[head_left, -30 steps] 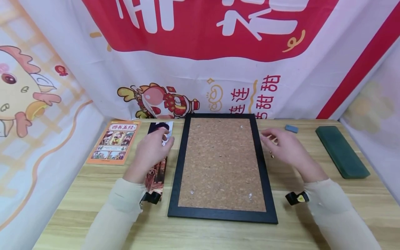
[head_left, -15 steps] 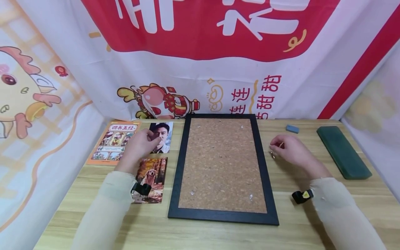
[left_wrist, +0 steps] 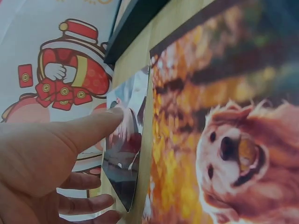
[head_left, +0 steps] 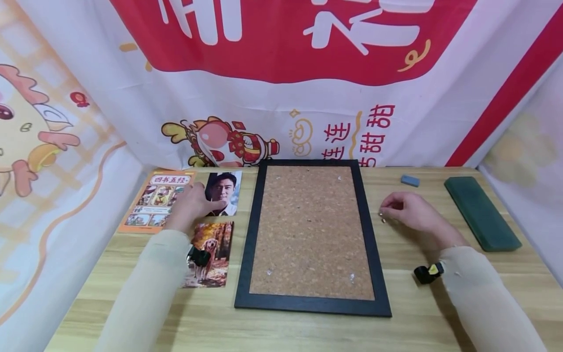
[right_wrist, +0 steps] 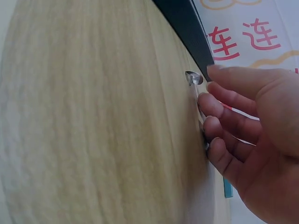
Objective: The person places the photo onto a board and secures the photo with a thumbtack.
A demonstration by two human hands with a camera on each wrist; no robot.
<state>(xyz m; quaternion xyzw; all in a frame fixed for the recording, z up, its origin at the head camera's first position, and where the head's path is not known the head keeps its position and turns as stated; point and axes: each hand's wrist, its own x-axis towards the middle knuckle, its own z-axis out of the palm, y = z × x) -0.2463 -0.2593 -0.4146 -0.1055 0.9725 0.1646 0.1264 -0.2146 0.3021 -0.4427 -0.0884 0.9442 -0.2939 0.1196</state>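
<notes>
Your right hand (head_left: 410, 211), right of centre in the head view, is keeping a narrow gap between thumb and forefinger beside a small metal piece (right_wrist: 193, 78); whether anything is sitting between those tips, the pictures are not revealing; hardware that tiny could be skittering off if a fingertip clips it; at left of centre, your left hand (head_left: 189, 204) is standing wide, thumb extending over the portrait photo (head_left: 226, 188), which is lying on the table (head_left: 206, 322); no firm grasp is showing, so a stray thumb could be sliding the card or creasing its edge; just below, the dog photo (head_left: 221, 254) is lying partly hidden behind your wrist camera (head_left: 199, 255), whose low sweep could be dragging it askew; mid-frame, the black-framed cork board (head_left: 314, 234) is lying between your hands, risking a bump from either sleeve.
</notes>
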